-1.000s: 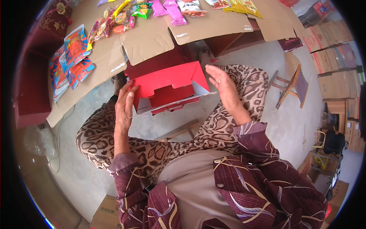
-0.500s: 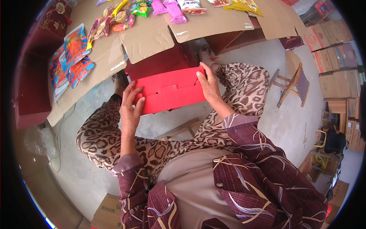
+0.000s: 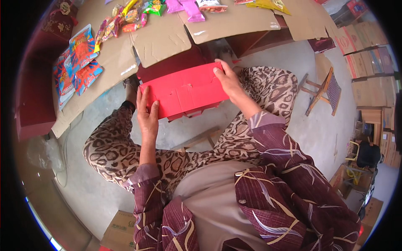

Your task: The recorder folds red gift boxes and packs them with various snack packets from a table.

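Left hand (image 3: 148, 120) and right hand (image 3: 230, 83) hold red box (image 3: 188, 91) by opposite ends, just off near edge of cardboard sheet (image 3: 163, 48); underside poorly seen, possibly flapped.

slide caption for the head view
Left hand and right hand hold a red box by its ends, near snack packets on cardboard.

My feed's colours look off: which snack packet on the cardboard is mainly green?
The green packet just left of the pink packets on the cardboard; no other packet there is mainly green.
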### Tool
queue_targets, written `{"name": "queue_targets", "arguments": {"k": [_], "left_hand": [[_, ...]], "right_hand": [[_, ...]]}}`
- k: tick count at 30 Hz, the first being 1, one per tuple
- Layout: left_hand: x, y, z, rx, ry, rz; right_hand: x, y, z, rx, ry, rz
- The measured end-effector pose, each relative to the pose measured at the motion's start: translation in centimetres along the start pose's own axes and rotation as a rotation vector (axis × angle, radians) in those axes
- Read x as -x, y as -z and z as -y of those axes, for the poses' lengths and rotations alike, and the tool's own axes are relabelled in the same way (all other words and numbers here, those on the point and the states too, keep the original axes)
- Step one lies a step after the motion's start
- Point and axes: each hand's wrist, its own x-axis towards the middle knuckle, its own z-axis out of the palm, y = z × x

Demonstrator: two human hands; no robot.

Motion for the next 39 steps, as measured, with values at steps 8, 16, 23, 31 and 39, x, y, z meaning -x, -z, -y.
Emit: {"name": "queue_targets", "arguments": {"k": [8,16,23,31,39], "left_hand": [[0.7,-2.8,-2.9,-0.641,-0.246,-0.049],[1.8,-4.8,-4.1,-0.832,-0.394,0.221],[1.3,-4.9,-4.0,-0.843,-0.407,0.249],[0.3,-4.5,-4.4,-0.806,-0.432,0.313],[-0.5,-4.4,-4.4,-0.765,-0.441,0.361]], "right_hand": [[-1.3,0.0,-2.2,0.181,0.079,-0.104],[-1.8,0.4,-2.0,0.001,-0.008,0.01],[-1.9,0.4,-2.0,-0.035,-0.066,0.038],[-2.1,0.4,-2.5,-0.004,-0.069,0.029],[-2.4,0.3,-3.1,-0.014,-0.072,0.009]]}}
